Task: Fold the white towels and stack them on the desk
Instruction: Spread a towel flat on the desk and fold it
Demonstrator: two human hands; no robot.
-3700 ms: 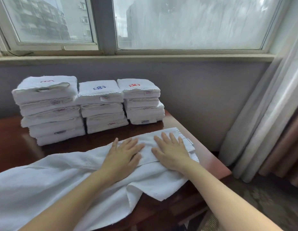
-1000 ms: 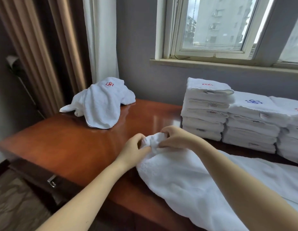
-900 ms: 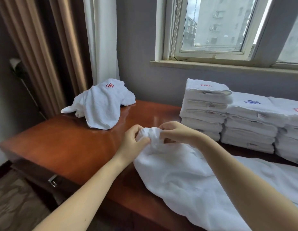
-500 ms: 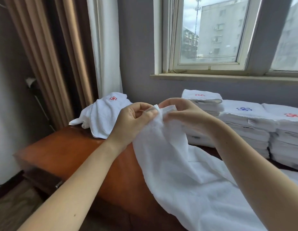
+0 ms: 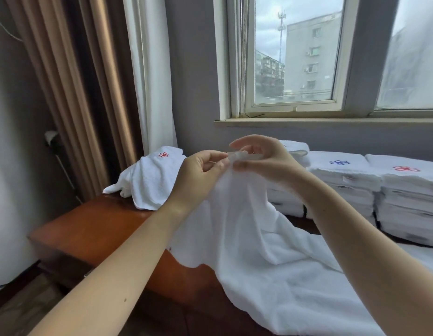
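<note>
While its lower part lies draped over the desk [image 5: 96,229], the white towel [image 5: 259,251] is held above the desk by one edge, pinched by the left hand [image 5: 198,175] and the right hand [image 5: 266,163]. A crumpled towel [image 5: 152,183] is seen at the desk's far-left corner, folded stacks [image 5: 344,183] along its far edge.

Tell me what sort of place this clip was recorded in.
Probably a hotel room: stacks of folded white logo-embroidered towels on a polished reddish-brown wooden desk, with long beige curtains beside a white-framed window.
</note>
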